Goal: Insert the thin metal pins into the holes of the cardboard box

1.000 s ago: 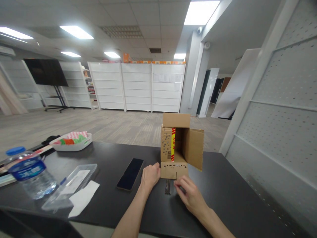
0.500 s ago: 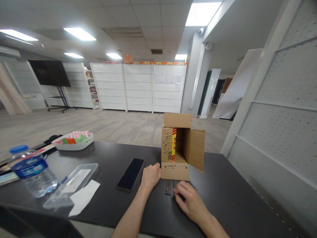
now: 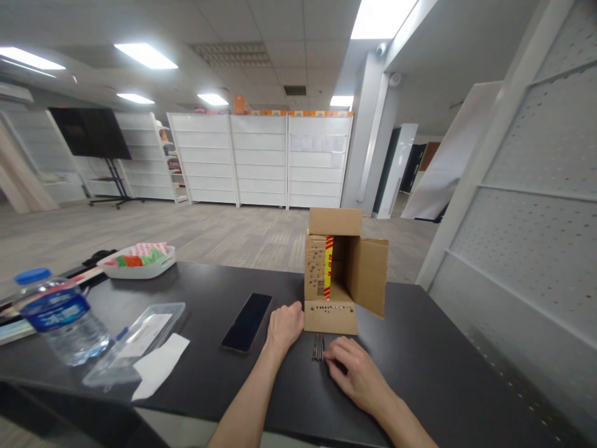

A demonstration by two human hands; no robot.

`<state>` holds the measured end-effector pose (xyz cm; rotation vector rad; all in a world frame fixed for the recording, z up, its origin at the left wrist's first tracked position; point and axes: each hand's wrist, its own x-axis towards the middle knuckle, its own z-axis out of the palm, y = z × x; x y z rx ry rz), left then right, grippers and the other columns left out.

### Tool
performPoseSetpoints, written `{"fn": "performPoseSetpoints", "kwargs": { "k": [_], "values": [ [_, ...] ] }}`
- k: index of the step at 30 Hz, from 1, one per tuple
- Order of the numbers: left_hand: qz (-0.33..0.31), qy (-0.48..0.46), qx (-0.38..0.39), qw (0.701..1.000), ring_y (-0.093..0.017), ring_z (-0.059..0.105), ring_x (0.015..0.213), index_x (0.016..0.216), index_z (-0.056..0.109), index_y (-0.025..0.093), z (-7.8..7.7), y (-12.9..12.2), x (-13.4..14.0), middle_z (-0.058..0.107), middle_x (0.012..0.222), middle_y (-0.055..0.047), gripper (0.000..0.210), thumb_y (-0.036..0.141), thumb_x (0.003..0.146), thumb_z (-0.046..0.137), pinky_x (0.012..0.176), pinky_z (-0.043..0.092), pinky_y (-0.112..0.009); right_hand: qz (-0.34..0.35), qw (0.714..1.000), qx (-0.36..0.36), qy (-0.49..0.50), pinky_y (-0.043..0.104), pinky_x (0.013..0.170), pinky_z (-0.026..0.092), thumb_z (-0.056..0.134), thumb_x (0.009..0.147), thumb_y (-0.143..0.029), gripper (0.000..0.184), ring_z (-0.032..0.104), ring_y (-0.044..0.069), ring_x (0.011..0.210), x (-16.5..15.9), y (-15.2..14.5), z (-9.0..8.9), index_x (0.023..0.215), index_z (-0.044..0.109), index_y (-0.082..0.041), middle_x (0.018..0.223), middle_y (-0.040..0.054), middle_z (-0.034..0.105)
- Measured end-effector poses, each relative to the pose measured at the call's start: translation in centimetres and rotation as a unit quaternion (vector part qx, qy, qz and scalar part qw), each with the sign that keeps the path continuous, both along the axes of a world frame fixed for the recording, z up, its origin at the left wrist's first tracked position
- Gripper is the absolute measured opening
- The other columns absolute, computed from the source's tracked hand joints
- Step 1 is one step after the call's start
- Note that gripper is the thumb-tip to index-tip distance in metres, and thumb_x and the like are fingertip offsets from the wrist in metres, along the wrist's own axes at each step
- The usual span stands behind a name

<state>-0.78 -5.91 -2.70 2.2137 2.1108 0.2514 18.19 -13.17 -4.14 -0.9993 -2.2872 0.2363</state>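
Observation:
In the head view, several thin metal rods (image 3: 318, 348) lie side by side in a row on the black table, too small to name exactly. My right hand (image 3: 352, 367) rests just right of them, fingers bent together and their tips at the row's right-hand rod. My left hand (image 3: 285, 325) is curled into a fist beside the lower left corner of a cardboard box (image 3: 331, 318); its palm side is hidden. The box stands with its opening towards me and its flaps spread. Small holes dot its front flap and left panel, and yellow-red tape runs down the panel.
A phone (image 3: 247, 323) lies left of my left hand. Farther left are a white paper (image 3: 161, 366), a clear plastic case (image 3: 140, 342) and a water bottle (image 3: 63, 317). A white basket (image 3: 140, 271) with colourful packets stands behind. A perforated panel (image 3: 527, 249) rises at right.
My right hand has shifted slightly left, bringing the separate rod up against the row. My left hand stays beside the box. The view has tilted a little.

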Motion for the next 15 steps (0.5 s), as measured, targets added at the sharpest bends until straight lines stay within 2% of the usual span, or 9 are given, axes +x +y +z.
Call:
{"fn": "performPoseSetpoints", "kwargs": {
  "k": [15],
  "values": [
    [-0.015,0.010,0.029,0.999,-0.022,0.066,0.082,0.091,0.059,0.021,-0.48,0.23,-0.14,0.068,0.084,-0.009,0.029,0.028,0.090,0.030,0.068,0.042,-0.028,0.021,1.000,-0.019,-0.003,0.031,0.074,0.043,0.046,0.088,-0.014,0.019,0.055,0.018,0.084,0.10,0.21,-0.10,0.092,0.063,-0.022,0.087,0.0035,0.062]
  ]
}}
